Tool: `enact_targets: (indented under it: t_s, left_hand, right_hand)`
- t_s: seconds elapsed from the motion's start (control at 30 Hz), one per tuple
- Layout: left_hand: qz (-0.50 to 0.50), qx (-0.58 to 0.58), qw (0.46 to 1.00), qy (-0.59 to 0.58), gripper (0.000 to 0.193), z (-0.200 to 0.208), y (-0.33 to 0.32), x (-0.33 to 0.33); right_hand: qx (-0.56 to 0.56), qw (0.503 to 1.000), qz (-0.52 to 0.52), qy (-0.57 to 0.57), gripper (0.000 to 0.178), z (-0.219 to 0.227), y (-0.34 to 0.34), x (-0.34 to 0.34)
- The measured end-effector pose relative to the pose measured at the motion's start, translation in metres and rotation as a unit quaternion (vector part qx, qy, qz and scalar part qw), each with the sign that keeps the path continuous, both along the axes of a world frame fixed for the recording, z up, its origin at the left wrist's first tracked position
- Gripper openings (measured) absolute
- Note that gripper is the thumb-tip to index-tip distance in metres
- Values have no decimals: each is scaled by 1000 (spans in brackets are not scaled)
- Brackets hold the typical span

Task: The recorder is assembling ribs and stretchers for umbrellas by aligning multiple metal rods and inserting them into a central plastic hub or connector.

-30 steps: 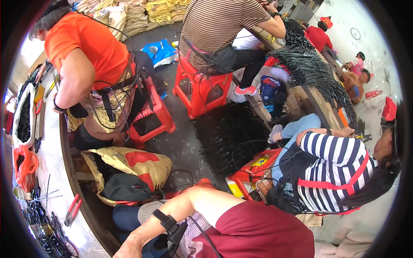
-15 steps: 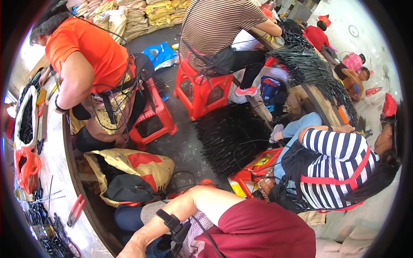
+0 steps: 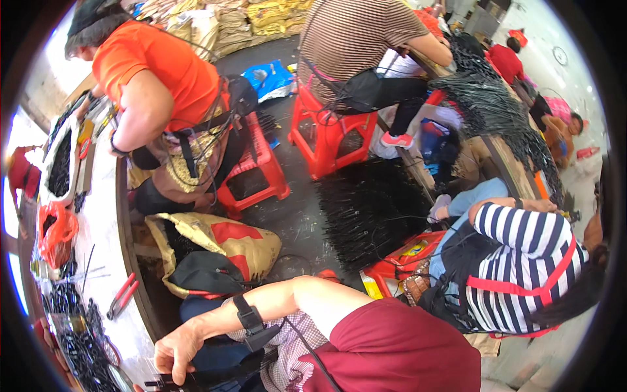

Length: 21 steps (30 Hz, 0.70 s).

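My right hand (image 3: 177, 349) is at the table's edge at the lower left, its fingers bent down and pinched around a flat black piece (image 3: 171, 383). The lower edge of the picture cuts off most of that piece, so its kind does not show. A black strap (image 3: 248, 317) goes round my right forearm below the maroon sleeve. Of my left hand only a sliver of skin appears at the bottom edge, its fingers hidden. Nearest on the white tabletop (image 3: 108, 245) lie red-handled pliers (image 3: 122, 297) and a pile of black parts (image 3: 70, 340).
A red plastic bag (image 3: 57, 228) lies farther up the table. Beside my legs stands an open sack (image 3: 255, 243) with a dark bag (image 3: 208, 273) on it. Co-workers sit on red stools (image 3: 326, 147); black strips (image 3: 372, 212) cover part of the floor.
The view has shifted, so the scene sits farther right. My right hand, cut off before, now shows with the black piece in its fingers.
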<state>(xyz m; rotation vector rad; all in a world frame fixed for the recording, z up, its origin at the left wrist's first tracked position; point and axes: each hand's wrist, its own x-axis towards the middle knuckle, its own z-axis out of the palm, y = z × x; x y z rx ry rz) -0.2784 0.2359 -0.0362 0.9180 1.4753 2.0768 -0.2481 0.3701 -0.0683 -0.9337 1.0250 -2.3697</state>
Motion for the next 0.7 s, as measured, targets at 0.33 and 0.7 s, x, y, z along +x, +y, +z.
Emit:
enact_targets:
  t_s: [0.33, 0.7]
  left_hand:
    - [287, -7, 957, 47, 91, 50, -76, 123]
    - [386, -77, 919, 9, 30, 52, -73, 116]
  right_hand:
    - [124, 989, 8, 82, 18, 38, -27, 15]
    - [155, 987, 12, -29, 12, 31, -31, 17]
